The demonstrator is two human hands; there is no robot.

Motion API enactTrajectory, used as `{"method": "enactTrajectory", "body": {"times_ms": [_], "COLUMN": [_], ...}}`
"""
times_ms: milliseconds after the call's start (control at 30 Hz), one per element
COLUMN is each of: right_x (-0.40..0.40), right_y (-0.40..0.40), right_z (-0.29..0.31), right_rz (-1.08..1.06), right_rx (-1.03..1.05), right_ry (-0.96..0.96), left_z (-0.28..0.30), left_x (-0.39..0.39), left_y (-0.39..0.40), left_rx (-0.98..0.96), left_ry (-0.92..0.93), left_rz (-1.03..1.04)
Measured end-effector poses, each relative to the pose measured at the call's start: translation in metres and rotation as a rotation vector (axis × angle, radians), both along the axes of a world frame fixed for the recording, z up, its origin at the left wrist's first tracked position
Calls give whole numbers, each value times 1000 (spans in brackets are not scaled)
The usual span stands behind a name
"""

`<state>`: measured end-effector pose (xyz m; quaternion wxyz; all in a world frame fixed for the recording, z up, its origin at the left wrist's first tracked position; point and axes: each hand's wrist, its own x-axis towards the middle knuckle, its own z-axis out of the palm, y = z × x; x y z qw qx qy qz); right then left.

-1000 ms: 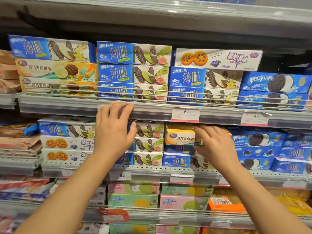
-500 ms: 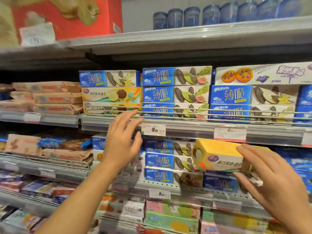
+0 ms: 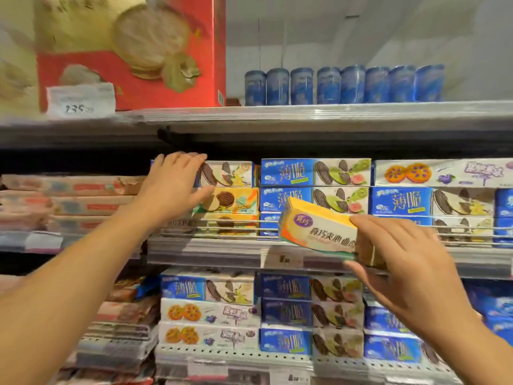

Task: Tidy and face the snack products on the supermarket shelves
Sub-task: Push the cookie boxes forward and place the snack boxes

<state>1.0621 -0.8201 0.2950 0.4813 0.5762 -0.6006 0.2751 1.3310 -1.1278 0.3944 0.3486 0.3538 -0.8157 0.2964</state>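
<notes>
My right hand point(image 3: 399, 262) grips a yellow-and-white biscuit box point(image 3: 319, 232) by its right end, holding it tilted in front of the upper shelf rail point(image 3: 211, 247). My left hand point(image 3: 175, 184) lies over the left end of the top blue-and-white sandwich-biscuit box point(image 3: 230, 173), fingers on its top edge and thumb down its front. Beneath that box lie two yellow boxes point(image 3: 233, 202) of the same kind as the one I hold. Blue thin-biscuit boxes point(image 3: 313, 187) are stacked to the right.
Brown wrapped packs point(image 3: 69, 201) fill the shelf at left. Above stand a large red biscuit carton point(image 3: 133, 51) and a row of blue tubs point(image 3: 344, 84). The lower shelf point(image 3: 236, 354) carries more blue and white boxes. A wire rail runs along each shelf front.
My right hand has lifted the yellow box from the lower shelf up to the upper shelf's front. My left hand rose from the shelf rail onto the top box at left. The view tilted upward.
</notes>
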Motion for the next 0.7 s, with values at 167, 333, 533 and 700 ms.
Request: {"method": "enactTrajectory", "body": {"times_ms": [167, 333, 533, 700], "right_x": [20, 28, 42, 66], "right_y": [-12, -18, -24, -44], "right_z": [7, 12, 32, 59], "right_rz": [-26, -26, -54, -137], "right_rx": [-11, -32, -130, -159], "right_ry": [23, 46, 87, 173], "left_z": [4, 14, 7, -9], "left_x": [-2, 0, 30, 79], "left_y": [-2, 15, 42, 60], "left_rx": [15, -14, 7, 82], "left_ry": [83, 48, 165, 374], "left_rz": [-121, -146, -267, -426]}}
